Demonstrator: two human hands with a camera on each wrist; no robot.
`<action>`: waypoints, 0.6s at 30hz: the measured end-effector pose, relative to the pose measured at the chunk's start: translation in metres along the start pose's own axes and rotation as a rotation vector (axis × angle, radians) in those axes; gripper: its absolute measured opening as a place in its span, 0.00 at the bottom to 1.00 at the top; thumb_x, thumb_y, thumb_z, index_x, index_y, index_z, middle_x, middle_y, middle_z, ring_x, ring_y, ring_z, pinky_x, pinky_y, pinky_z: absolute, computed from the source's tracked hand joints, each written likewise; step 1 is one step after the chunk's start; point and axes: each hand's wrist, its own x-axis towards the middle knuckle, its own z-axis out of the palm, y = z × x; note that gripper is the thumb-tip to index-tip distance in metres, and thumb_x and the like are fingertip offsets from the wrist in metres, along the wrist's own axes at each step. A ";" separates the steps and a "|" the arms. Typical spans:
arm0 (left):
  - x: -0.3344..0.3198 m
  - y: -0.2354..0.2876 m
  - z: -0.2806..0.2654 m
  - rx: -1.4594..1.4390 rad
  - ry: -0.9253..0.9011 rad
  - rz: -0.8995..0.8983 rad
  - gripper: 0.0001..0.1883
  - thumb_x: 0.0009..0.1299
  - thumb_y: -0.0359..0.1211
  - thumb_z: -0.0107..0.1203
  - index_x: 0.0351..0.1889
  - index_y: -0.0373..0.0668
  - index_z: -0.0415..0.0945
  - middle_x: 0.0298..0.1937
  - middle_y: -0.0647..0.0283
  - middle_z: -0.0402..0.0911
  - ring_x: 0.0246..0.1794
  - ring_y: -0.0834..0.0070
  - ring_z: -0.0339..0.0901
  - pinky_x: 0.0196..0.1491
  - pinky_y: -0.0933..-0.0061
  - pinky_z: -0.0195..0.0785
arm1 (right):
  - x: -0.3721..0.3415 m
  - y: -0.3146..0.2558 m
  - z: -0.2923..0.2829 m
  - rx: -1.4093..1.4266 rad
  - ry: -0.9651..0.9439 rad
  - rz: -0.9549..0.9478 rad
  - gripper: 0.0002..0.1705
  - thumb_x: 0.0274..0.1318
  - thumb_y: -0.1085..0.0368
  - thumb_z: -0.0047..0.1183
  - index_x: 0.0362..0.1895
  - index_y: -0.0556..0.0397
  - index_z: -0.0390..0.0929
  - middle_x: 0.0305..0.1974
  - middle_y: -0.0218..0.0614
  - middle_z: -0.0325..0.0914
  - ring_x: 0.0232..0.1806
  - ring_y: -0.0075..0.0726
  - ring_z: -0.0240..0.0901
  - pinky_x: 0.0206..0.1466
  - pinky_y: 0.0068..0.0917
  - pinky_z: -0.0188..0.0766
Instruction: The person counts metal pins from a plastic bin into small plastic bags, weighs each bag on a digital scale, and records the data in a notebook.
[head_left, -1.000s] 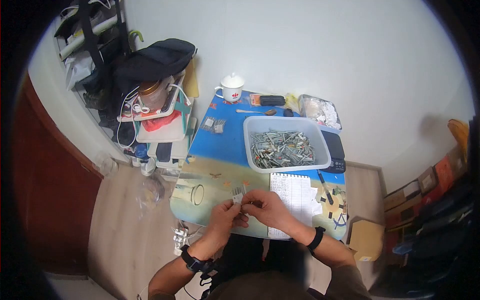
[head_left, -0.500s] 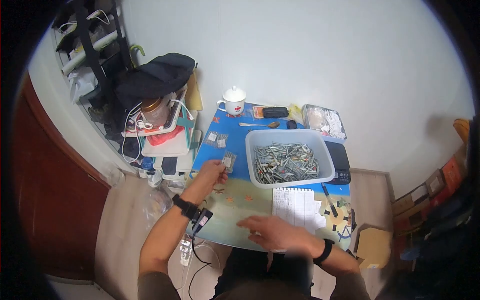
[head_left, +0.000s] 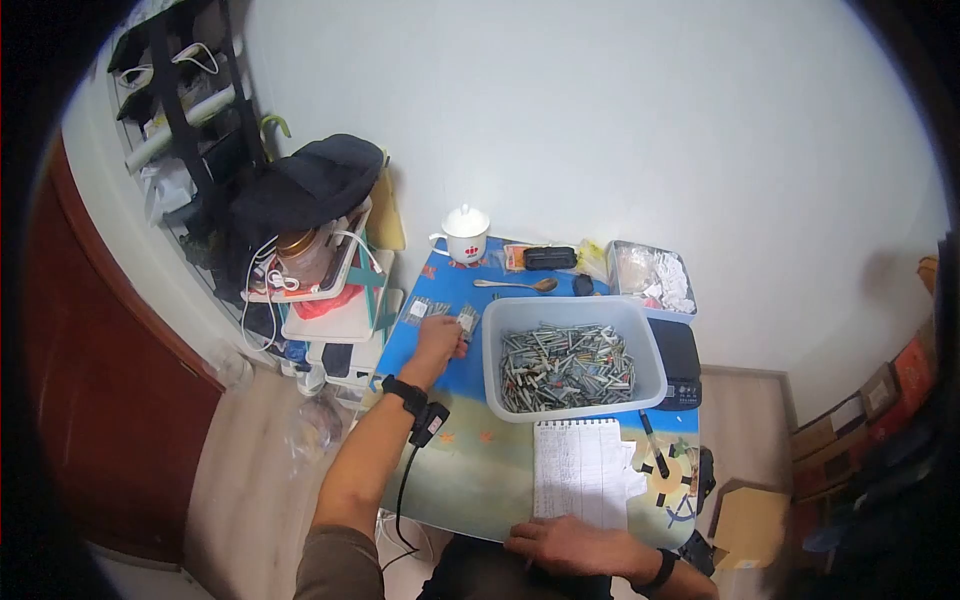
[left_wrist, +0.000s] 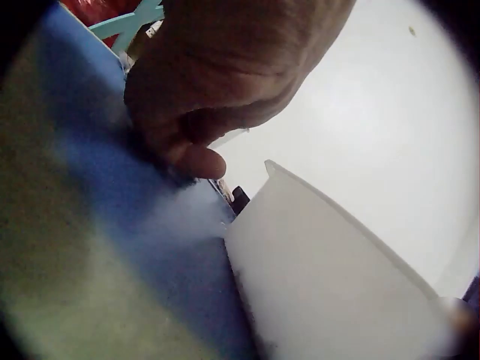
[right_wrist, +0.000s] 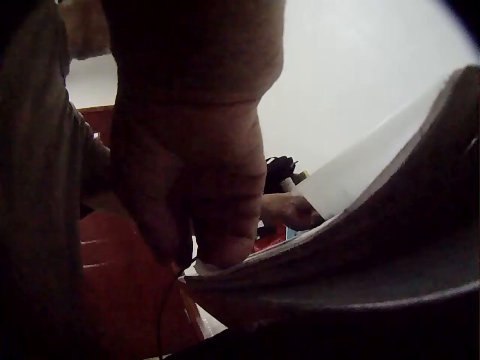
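Note:
My left hand (head_left: 438, 343) reaches over the blue part of the table and pinches a small clear bag (head_left: 468, 319) of metal fasteners with a white label. In the left wrist view its fingers curl down close to the tabletop, and the bag is mostly hidden behind them. Just beyond the hand lie similar labelled bags (head_left: 419, 309). My right hand (head_left: 570, 546) rests loosely at the table's front edge, by the bottom of a spiral notepad (head_left: 580, 470) with handwriting. To the right of the left hand stands a translucent plastic bin (head_left: 490, 375) filled with loose metal fasteners (head_left: 565, 365).
Along the back are a white lidded mug (head_left: 466, 236), a spoon (head_left: 515, 285), a black case (head_left: 550, 258) and a tray of crumpled paper (head_left: 655, 278). A black scale (head_left: 676, 362) stands right of the bin, with a black pen (head_left: 654, 446) below it. A cable (head_left: 402, 500) trails from the left wrist.
My left hand has carried the small bag from the table's front up beside the other bags. My right hand has let go of the bag and drawn back to the front edge.

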 end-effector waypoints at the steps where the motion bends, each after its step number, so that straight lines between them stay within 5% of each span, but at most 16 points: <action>1: 0.000 0.000 0.002 0.001 0.024 0.017 0.06 0.66 0.25 0.51 0.35 0.32 0.78 0.25 0.60 0.77 0.18 0.73 0.76 0.19 0.72 0.72 | -0.002 0.001 0.001 0.000 0.001 -0.001 0.25 0.53 0.68 0.51 0.57 0.61 0.68 0.49 0.48 0.70 0.52 0.55 0.72 0.48 0.44 0.75; 8: -0.008 0.001 0.019 0.059 0.266 0.078 0.18 0.64 0.19 0.51 0.54 0.31 0.69 0.28 0.54 0.78 0.16 0.70 0.76 0.16 0.69 0.72 | -0.012 0.001 0.012 -0.020 -0.013 -0.007 0.26 0.52 0.71 0.50 0.57 0.60 0.65 0.52 0.47 0.68 0.53 0.54 0.71 0.49 0.42 0.74; 18: -0.033 0.001 0.015 -0.010 0.343 0.112 0.22 0.63 0.18 0.48 0.57 0.33 0.63 0.32 0.53 0.75 0.16 0.70 0.75 0.16 0.69 0.73 | -0.020 -0.013 0.015 -0.096 0.115 -0.013 0.23 0.57 0.68 0.48 0.57 0.62 0.66 0.52 0.52 0.69 0.52 0.56 0.72 0.50 0.43 0.76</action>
